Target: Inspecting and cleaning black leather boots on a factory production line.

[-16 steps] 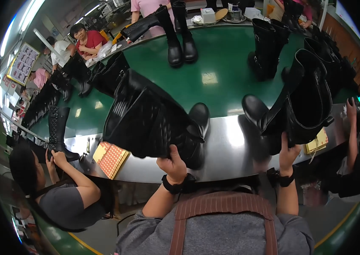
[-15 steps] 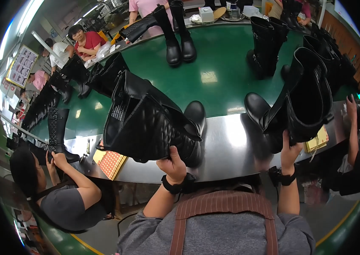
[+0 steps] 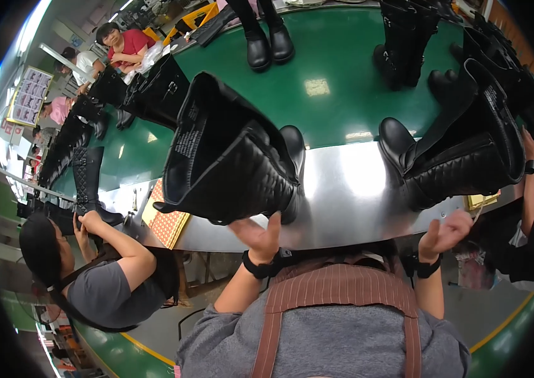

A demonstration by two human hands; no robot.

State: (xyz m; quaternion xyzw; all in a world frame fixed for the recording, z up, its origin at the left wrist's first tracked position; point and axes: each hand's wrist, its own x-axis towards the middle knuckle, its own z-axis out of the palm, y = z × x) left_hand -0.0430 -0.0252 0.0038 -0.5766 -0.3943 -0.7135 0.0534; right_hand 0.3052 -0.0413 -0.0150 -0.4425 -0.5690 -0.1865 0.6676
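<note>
Two tall black quilted boots stand at the steel front edge, the left boot [image 3: 235,183] and the right boot [image 3: 453,173]. Their shafts lean outward and toward me, with the wide tops gaping. My left hand [image 3: 259,238] is palm up beneath the left boot's shaft near the heel, thumb apart from the fingers; some fingertips are behind the leather, so I cannot tell whether they touch it. Below the right boot, my right hand [image 3: 445,234] is off the leather, its fingers loosely bent and apart from the thumb, holding nothing.
A green tabletop [image 3: 336,94] lies beyond the steel strip [image 3: 342,183]. A yellow and red patterned pad [image 3: 166,217] rests at left. More black boots [image 3: 267,44] stand farther back and along both sides. A person [image 3: 109,271] handles a boot at my left; another works at right.
Both boots have turned, so the right one now shows its quilted side. My right hand has come off its boot and my left hand has opened. The view has tilted downward.
</note>
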